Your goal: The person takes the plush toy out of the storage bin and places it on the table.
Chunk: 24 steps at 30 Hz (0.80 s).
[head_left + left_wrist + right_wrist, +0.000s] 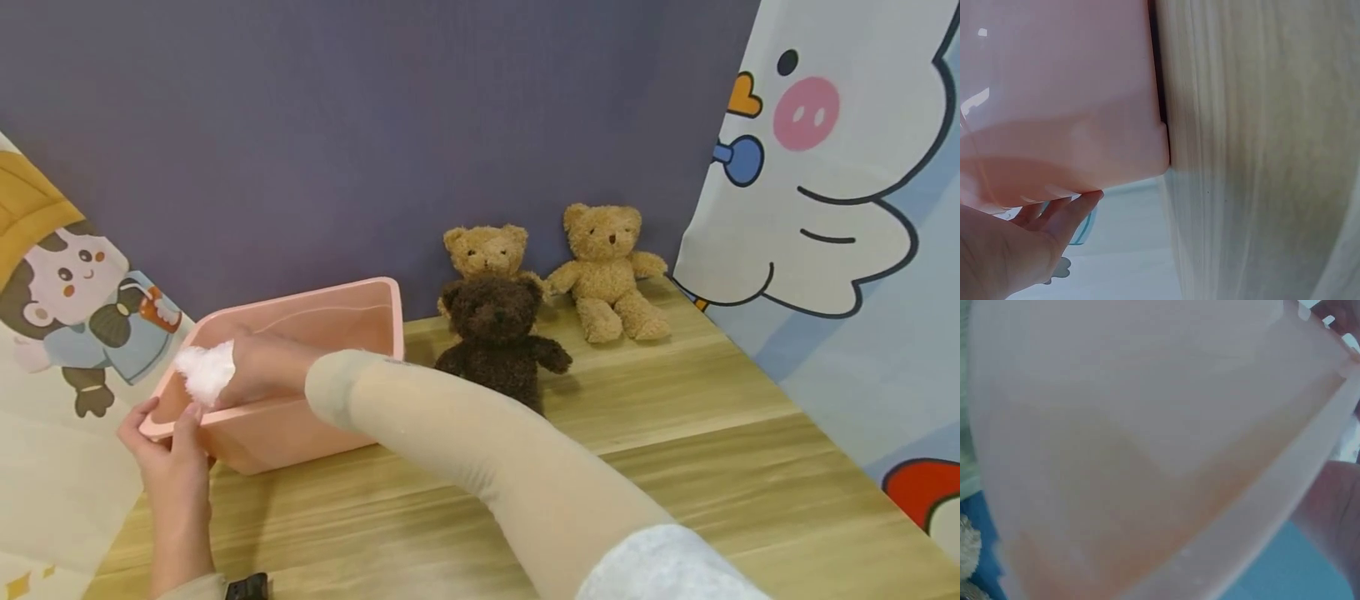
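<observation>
A pink bin stands at the left of the table, its open top facing up. My left hand holds the bin's near left corner, thumb at the rim and fingers around the outer end. In the left wrist view, fingertips touch the bin's outside wall. My right hand reaches down inside the bin and holds a white fluffy thing near the left end. Its fingers are mostly hidden. The right wrist view shows mainly a blurred bin wall and rim.
A dark brown teddy bear sits right of the bin, before a light brown bear. Another light brown bear sits farther right against the purple-grey backdrop. Wood-grain tabletop extends to the right. Cartoon-printed sheets flank the table.
</observation>
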Each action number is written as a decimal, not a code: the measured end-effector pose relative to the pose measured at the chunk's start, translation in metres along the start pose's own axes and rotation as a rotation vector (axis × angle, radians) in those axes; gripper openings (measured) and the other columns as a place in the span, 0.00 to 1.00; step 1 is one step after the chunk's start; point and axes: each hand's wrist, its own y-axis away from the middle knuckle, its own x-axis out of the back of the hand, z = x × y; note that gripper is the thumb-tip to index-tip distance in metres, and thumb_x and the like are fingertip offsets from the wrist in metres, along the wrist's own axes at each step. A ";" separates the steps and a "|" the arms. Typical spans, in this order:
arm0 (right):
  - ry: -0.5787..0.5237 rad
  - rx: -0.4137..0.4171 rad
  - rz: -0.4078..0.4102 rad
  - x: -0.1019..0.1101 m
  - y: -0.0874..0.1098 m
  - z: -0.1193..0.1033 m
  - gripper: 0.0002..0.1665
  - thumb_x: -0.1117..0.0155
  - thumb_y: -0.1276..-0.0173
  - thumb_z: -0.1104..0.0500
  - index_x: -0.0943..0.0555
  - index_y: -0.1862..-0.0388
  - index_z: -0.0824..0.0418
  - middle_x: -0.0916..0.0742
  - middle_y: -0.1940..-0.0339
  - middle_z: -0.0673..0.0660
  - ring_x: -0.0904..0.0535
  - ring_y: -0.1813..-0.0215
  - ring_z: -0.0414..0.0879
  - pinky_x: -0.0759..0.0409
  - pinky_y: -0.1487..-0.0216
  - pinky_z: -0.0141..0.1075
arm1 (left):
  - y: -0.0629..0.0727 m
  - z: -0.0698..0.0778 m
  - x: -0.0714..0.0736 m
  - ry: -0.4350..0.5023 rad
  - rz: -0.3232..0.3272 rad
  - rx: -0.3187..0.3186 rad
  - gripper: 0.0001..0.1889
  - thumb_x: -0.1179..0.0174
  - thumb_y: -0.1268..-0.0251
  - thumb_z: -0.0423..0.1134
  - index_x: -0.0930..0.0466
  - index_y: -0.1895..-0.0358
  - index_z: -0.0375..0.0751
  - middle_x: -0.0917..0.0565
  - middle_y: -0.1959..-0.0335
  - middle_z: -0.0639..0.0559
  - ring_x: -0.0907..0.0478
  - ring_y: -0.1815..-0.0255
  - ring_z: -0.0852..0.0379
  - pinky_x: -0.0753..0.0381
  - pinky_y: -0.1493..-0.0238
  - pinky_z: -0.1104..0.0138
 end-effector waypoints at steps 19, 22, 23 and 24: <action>-0.499 -0.022 0.408 0.009 0.007 0.033 0.45 0.14 0.44 0.41 0.24 0.28 0.30 0.20 0.36 0.41 0.24 0.45 0.35 0.22 0.49 0.26 | 0.001 -0.002 0.000 0.014 -0.011 -0.008 0.30 0.46 0.18 0.43 0.47 0.23 0.70 0.41 0.19 0.55 0.35 0.23 0.49 0.20 0.69 0.81; -0.500 0.016 0.435 0.010 0.010 0.034 0.44 0.13 0.44 0.41 0.23 0.29 0.32 0.16 0.37 0.40 0.22 0.42 0.34 0.22 0.44 0.27 | 0.002 -0.002 0.001 0.000 -0.008 -0.005 0.30 0.46 0.18 0.44 0.47 0.23 0.71 0.42 0.19 0.55 0.35 0.24 0.50 0.20 0.69 0.80; -0.504 0.025 0.444 0.011 0.011 0.034 0.43 0.13 0.44 0.41 0.23 0.30 0.32 0.15 0.37 0.39 0.22 0.42 0.34 0.22 0.44 0.27 | 0.002 -0.001 0.001 -0.004 -0.006 -0.004 0.30 0.46 0.18 0.44 0.47 0.23 0.71 0.41 0.19 0.55 0.34 0.25 0.50 0.20 0.69 0.80; -0.517 0.029 0.450 0.011 0.012 0.033 0.43 0.13 0.44 0.41 0.23 0.30 0.30 0.15 0.38 0.39 0.21 0.43 0.33 0.22 0.45 0.27 | 0.002 -0.001 0.001 -0.009 -0.005 -0.002 0.30 0.45 0.18 0.44 0.47 0.23 0.71 0.41 0.19 0.56 0.34 0.26 0.51 0.20 0.69 0.79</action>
